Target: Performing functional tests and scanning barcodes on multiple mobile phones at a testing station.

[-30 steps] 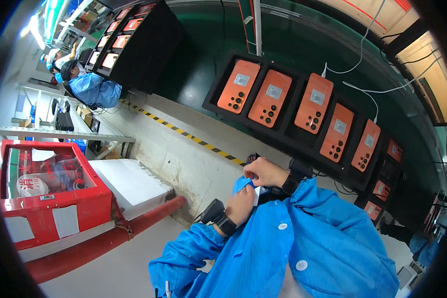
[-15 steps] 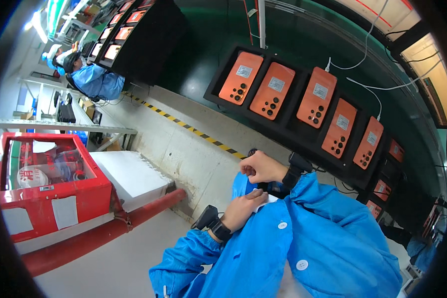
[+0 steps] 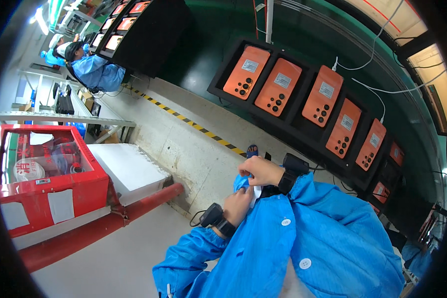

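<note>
Both hands meet in front of my blue coat (image 3: 253, 243), by its lower front. My left hand (image 3: 237, 204) has its fingers curled at a small white piece (image 3: 256, 195), paper or cloth; I cannot tell which. Just above it, my right hand (image 3: 263, 171) is bent inward with fingers closed, next to a fold of blue fabric (image 3: 241, 183). Whatever it grips is hidden behind the fingers. Each wrist wears a black strap with a small device. Right of my hands, several orange smartphones (image 3: 278, 87) lie face down in a black tray (image 3: 295, 130).
White cables (image 3: 367, 88) run to some phones. At left stand a red fire cabinet (image 3: 54, 174), a white block (image 3: 126, 169) and a red pipe (image 3: 149, 201) near the floor. Yellow-black tape (image 3: 193, 125) crosses the floor. People in blue coats (image 3: 97, 72) sit at the far left.
My left hand's fingers have curled from lying flat over the white piece. My right hand has shifted slightly lower and stays close above it. The view has moved a little.
</note>
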{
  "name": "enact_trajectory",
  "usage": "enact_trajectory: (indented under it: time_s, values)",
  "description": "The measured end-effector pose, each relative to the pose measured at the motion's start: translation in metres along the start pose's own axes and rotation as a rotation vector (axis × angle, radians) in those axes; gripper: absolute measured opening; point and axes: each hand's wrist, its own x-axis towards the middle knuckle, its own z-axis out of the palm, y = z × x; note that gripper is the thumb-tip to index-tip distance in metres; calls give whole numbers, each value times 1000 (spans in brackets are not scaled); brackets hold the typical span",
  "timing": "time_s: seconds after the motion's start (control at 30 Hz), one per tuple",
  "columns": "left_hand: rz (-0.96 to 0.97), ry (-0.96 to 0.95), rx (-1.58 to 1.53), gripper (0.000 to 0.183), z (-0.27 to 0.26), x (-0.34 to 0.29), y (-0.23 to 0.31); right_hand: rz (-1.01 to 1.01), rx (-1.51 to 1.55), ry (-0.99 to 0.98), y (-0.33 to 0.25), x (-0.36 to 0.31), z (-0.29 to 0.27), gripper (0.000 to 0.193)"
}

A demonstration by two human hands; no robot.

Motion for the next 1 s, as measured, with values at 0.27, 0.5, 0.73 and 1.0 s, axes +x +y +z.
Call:
enact_trajectory:
  time_s: [0.27,0.5,0.73,1.0]
  values:
    - [102,-183,-187,27,16,17,-26,120,-119,-302,18,-9,8,18]
    - [14,-282,-50,25,11,18,-22,89,-241,-79,6,-2,11,11]
    - [41,-155,-381,43,26,42,-27,-116,-251,-80,30,6,15,23]
    - [-21,-279,-242,56,39,48,-34,-11,25,81,-11,-4,9,15]
